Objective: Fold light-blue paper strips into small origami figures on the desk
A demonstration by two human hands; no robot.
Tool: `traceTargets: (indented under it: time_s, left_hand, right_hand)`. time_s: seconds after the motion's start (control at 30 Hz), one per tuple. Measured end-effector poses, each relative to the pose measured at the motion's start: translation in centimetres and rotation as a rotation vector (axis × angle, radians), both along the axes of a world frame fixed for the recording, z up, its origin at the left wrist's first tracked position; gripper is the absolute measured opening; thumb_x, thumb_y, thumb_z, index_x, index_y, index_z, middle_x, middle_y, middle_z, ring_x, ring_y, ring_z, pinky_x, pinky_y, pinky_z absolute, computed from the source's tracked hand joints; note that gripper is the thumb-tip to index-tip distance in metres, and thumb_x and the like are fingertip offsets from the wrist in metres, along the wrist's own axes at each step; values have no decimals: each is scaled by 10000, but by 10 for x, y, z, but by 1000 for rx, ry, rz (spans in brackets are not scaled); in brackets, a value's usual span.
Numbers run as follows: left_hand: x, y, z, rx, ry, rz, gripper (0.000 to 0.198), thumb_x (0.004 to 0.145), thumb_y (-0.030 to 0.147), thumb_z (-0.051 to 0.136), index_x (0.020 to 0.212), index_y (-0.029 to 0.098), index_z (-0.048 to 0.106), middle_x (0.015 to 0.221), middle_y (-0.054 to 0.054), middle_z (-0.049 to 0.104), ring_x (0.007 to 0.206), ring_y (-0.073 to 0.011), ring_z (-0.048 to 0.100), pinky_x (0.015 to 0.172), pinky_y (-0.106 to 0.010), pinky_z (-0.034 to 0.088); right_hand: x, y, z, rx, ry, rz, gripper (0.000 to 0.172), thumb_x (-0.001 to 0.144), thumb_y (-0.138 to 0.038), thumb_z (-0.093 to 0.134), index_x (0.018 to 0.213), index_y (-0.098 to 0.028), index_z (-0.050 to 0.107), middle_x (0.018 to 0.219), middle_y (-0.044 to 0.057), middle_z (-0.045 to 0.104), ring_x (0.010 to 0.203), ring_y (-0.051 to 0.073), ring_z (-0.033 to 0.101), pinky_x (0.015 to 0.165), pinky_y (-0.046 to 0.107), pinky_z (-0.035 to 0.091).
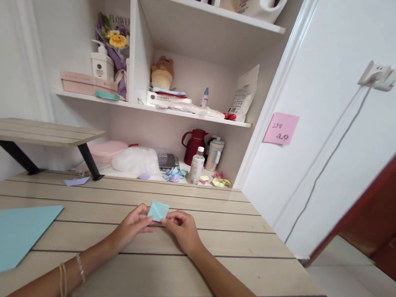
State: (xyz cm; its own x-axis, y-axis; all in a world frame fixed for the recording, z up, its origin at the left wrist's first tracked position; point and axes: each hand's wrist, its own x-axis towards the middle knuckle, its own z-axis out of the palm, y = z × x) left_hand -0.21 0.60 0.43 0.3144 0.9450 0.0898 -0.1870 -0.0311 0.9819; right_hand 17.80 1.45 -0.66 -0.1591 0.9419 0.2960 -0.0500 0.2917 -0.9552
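Note:
A small folded light-blue paper (pixel 158 210), roughly square with a diagonal crease, is held up between my two hands just over the wooden table (pixel 162 277). My left hand (pixel 139 220) pinches its left lower corner, thumb in front and fingers behind. On the other side my right hand (pixel 182 229) grips the right lower corner, with the thumb near the bottom edge and the fingers curled. The fingertips behind the paper are partly hidden.
Light-blue sheets (pixel 12 237) lie at the table's left. A purple paper piece (pixel 77 181) sits near the small raised shelf (pixel 43 131). Along the back are a bottle (pixel 196 166), a red jug (pixel 194 147), a plastic bag (pixel 136 161) and folded papers (pixel 175 174).

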Motion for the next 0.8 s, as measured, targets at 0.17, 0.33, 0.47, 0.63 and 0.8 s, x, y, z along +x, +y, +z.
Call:
traceTargets:
  time_s: [0.17, 0.33, 0.47, 0.63, 0.8]
  left_hand:
    - [1, 1, -5, 131, 189, 111, 173, 660, 272, 687, 743, 148, 600, 632, 6, 625, 603, -127, 595, 544, -200, 468]
    - [3, -4, -4, 107, 277, 56, 219, 680, 323, 656, 745, 117, 621, 465, 30, 566, 401, -94, 509, 416, -196, 417]
    - [2, -5, 1, 101, 114, 178, 299, 643, 305, 690, 872, 140, 590, 670, -44, 688, 613, -174, 643, 602, -277, 504]
    - [3, -3, -1, 102, 115, 258, 211, 637, 307, 691, 719, 132, 607, 656, -56, 690, 638, -192, 655, 629, -290, 511]
    - [3, -4, -1, 131, 178, 249, 198, 606, 267, 718, 741, 141, 645, 698, -50, 703, 674, -188, 656, 671, -280, 503]
  right_hand:
    - [0, -1, 3, -136, 81, 121, 322, 671, -450, 634, 765, -141, 640, 406, -47, 523, 299, 58, 376, 335, 179, 260]
    - [-2, -5, 5, -173, 235, 256, 375, 656, -478, 646, 796, -135, 588, 606, 43, 660, 508, 149, 621, 464, 228, 454]
    - [-2, -2, 1, -167, 252, 197, 353, 653, -465, 659, 767, -138, 591, 642, 50, 664, 643, 174, 648, 633, 295, 494]
    - [0, 0, 2, -98, 195, 163, 311, 687, -463, 627, 743, -162, 575, 652, 30, 640, 680, 187, 631, 695, 327, 485]
    - [2, -2, 5, -13, 113, 156, 265, 743, -439, 572, 723, -178, 532, 633, -6, 592, 623, 151, 595, 664, 287, 463]
